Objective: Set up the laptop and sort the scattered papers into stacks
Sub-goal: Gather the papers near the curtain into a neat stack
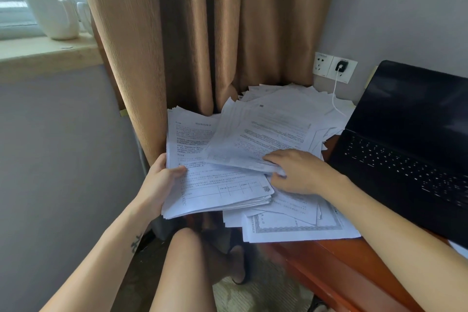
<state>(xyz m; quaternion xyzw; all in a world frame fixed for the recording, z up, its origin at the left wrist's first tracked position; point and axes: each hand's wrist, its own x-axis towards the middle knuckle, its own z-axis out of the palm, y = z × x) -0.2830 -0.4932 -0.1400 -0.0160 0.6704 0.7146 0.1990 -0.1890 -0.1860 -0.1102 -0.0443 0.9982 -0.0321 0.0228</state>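
Note:
My left hand grips the left edge of a thick stack of printed papers, thumb on top, holding it out past the desk's left end. My right hand pinches the near edge of a smaller bundle of sheets that lies slanted over that stack. More loose papers are spread under and behind them on the reddish wooden desk. A black laptop stands open at the right with its screen dark.
Brown curtains hang right behind the papers. Wall sockets hold a plug with a white cable running over the far papers. White mugs sit on the windowsill at top left. My knee and the floor are below the desk edge.

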